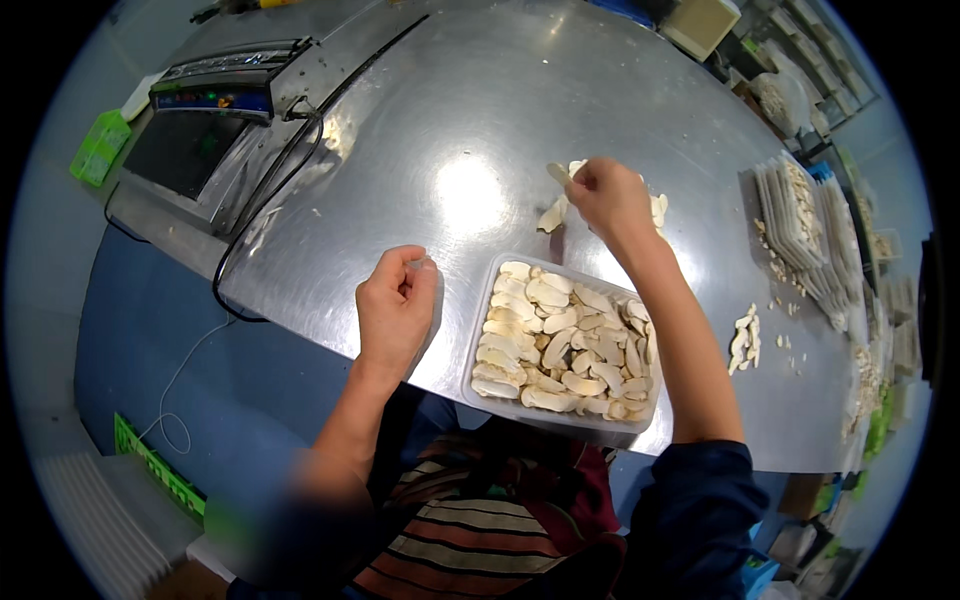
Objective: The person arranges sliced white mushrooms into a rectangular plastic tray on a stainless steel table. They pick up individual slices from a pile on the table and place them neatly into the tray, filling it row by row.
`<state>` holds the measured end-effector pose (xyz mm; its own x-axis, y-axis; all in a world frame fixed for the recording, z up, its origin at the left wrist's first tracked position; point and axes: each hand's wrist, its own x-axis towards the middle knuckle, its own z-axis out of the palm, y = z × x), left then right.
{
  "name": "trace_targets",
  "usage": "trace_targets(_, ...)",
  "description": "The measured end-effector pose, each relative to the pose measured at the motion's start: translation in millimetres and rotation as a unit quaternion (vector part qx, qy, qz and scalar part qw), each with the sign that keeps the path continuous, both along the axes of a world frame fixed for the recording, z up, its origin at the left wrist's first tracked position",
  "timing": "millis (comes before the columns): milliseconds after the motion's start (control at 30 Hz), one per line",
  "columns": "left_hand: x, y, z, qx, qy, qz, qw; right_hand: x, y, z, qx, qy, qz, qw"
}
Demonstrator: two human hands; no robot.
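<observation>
A clear plastic tray (pixel 468 350) sits at the table's near edge, filled with pale mushroom slices (pixel 560 345). Those along its left side lie in a neat overlapping column; the others are less even. Beyond the tray, my right hand (pixel 610 200) pinches a mushroom slice (pixel 558 174) between thumb and fingers. Close under that hand, more loose slices (pixel 552 215) lie on the metal, partly hidden by it. My left hand (pixel 396 308) hovers left of the tray, apart from it, fingers curled in and nothing visible in them.
The steel table (pixel 450 120) carries a scale-like device (pixel 200 140) with a black cable (pixel 262 200) at the left. Stacked trays of slices (pixel 795 215) stand at the right, near a small pile of slices (pixel 744 340) and scattered bits. A green crate (pixel 160 465) is on the floor.
</observation>
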<state>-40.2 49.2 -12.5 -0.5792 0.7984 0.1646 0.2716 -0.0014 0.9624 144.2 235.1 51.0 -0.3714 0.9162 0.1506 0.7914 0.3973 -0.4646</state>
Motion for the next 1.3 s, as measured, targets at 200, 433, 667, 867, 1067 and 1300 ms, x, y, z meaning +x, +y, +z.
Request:
trace_targets(200, 26.7, -34.2, 57.5, -0.07, -0.214, -0.189, 0.956, 31.5, -120.9, 18.1, 0.332, 0.043, 0.271, 0.902)
trace_targets(433, 47.8, -40.7, 68.5, -0.139, -0.242, -0.28, 0.919, 46.5, -159.2, 23.5, 0.224, 0.082, 0.207, 0.949)
trace_targets(667, 51.2, -38.9, 60.2, -0.18, -0.202, -0.327, 0.906, 65.1, -156.4, 19.3, 0.119, 0.088, 0.258, 0.955)
trace_targets(867, 38.1, -25.7, 60.1, -0.151, -0.198, -0.165, 0.954, 60.2, -134.5, 1.5, 0.174, 0.06, 0.24, 0.953)
trace_targets(1067, 9.3, -17.8, 33.7, -0.101, -0.113, -0.05, 0.987, 55.1, -118.4, -12.4, 0.168, 0.005, 0.225, 0.96)
trace_targets(1300, -0.4, -12.8, 6.8, -0.059, -0.042, 0.0, 0.997, 51.1, -112.7, -5.8, 0.13, 0.021, 0.192, 0.973)
